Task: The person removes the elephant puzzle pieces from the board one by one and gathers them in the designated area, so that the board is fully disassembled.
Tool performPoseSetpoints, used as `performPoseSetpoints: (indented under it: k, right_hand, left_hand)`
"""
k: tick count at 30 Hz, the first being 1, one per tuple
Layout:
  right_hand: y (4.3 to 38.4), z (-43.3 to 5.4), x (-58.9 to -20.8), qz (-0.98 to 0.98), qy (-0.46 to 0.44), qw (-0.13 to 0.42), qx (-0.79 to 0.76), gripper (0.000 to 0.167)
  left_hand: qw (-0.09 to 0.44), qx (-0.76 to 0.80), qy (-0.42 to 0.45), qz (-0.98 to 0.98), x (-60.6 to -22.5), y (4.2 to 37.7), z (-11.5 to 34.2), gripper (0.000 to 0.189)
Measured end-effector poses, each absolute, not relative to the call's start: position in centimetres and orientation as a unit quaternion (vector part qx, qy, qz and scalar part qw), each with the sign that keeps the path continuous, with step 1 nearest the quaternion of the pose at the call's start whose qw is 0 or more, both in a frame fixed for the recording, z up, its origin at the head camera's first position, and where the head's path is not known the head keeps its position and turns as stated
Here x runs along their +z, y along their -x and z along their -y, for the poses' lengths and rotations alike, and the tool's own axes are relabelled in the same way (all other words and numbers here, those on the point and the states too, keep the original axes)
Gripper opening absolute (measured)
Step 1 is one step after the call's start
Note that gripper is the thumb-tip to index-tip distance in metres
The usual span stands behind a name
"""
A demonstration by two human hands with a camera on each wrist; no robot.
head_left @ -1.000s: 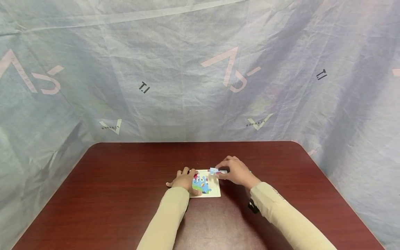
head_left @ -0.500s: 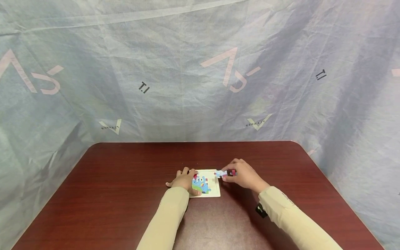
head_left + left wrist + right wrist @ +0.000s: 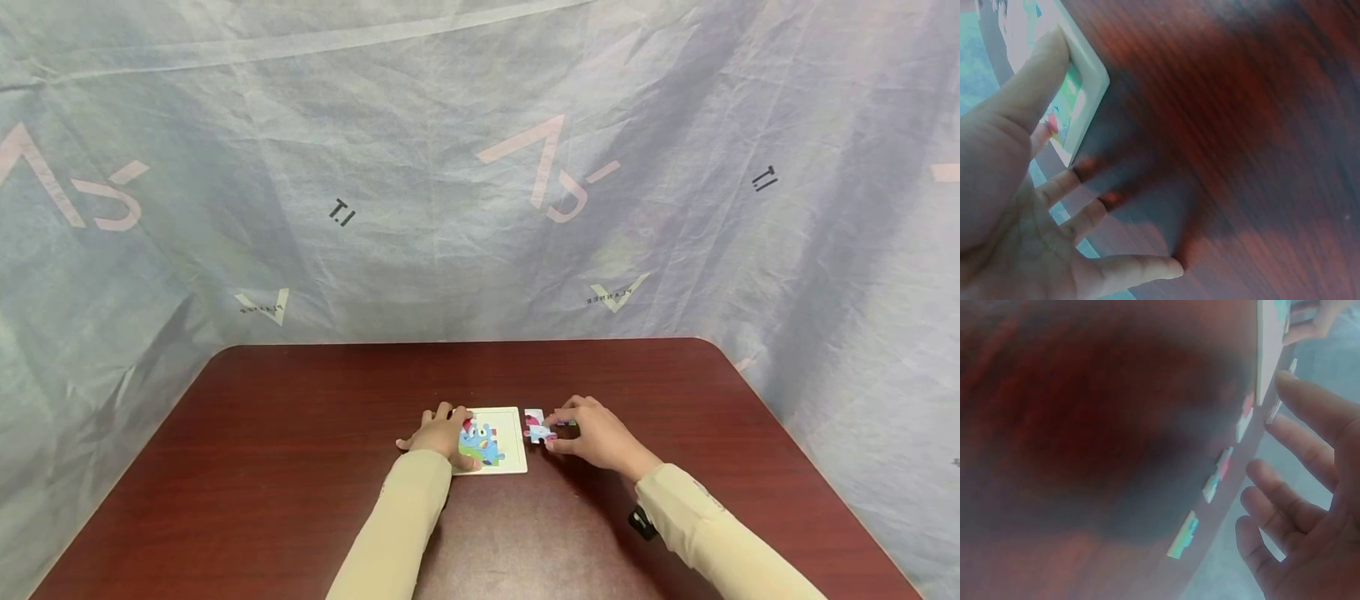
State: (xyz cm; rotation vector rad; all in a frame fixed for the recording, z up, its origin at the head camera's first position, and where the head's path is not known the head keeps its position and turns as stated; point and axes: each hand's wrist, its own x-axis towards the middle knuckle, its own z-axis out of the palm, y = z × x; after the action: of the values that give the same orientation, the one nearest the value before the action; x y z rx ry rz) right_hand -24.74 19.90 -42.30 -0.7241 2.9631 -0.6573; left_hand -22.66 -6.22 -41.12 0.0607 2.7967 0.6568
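My right hand (image 3: pixel 600 435) pinches a jigsaw piece (image 3: pixel 540 434), pale blue and pink, between thumb and index finger, just right of the puzzle board. In the right wrist view the held piece (image 3: pixel 1274 412) shows edge-on, and the other fingers are loosely bent. The white-rimmed puzzle board (image 3: pixel 513 458) bears a joined blue cartoon figure (image 3: pixel 486 444) on its left part; its right part is bare. My left hand (image 3: pixel 437 435) lies over the board's left edge. In the left wrist view its thumb rests on the board's rim (image 3: pixel 1092 75), with the other fingers spread.
Another pink-and-white piece (image 3: pixel 532 414) lies right of the board. Several loose pieces, such as a yellow-green one (image 3: pixel 1183 536), lie in a row on the dark red tabletop (image 3: pixel 300 467). A grey cloth (image 3: pixel 420 250) hangs behind the table.
My right hand has moved right and towards me with the piece, from over the board's upper right corner to beside the board. The left hand has stayed in place.
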Motion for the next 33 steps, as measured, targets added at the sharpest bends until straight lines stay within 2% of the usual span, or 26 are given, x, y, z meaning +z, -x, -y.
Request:
performPoseSetpoints:
  k: [9,18,33]
  right_hand:
    - [23.9,-20.1,-43.3,-0.953,0.223,0.026,-0.204,0.027]
    - [23.7,-20.1,-43.7,-0.952,0.240,0.002,-0.190,0.027]
    - [23.9,-19.9,-43.8,-0.958,0.229,0.006,-0.172,0.032]
  left_hand:
    - [0.132,0.229,-0.023,-0.964,-41.3,22.7,6.4,0.078]
    - [0.135,0.221,-0.025,-0.966,-40.6,22.4,6.2,0.076]
    - [0.137,0.216,-0.024,-0.966,-40.5,22.4,6.2,0.076]
